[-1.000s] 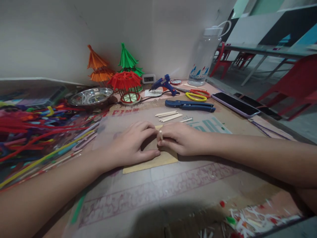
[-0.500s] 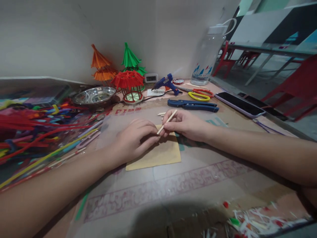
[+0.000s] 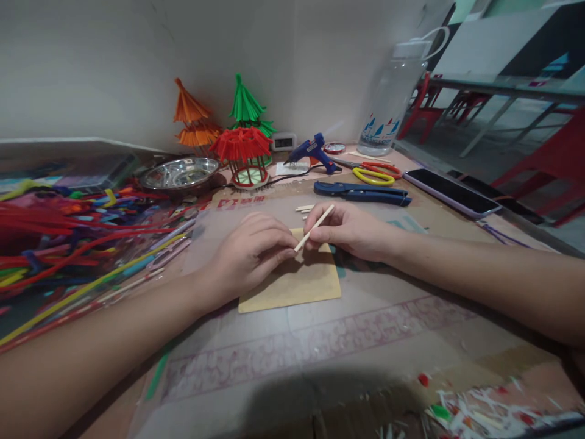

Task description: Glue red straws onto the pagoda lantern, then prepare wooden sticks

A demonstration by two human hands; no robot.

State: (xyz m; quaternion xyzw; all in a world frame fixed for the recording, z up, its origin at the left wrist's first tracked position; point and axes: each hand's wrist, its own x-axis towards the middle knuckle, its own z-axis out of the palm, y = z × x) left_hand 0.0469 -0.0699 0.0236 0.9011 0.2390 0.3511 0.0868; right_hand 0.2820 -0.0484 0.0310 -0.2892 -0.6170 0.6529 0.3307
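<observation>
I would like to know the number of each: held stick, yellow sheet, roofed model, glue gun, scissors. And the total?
Stick in the right hand: 1
Yellow sheet: 1
Roofed models (orange, green, red): 3
Glue gun: 1
Scissors: 1
Total: 7

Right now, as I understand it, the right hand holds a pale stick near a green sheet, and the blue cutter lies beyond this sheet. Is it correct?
One colour is wrong: in the head view, the sheet is yellow. The right hand holds a pale stick near it, and the blue cutter lies beyond.
</observation>
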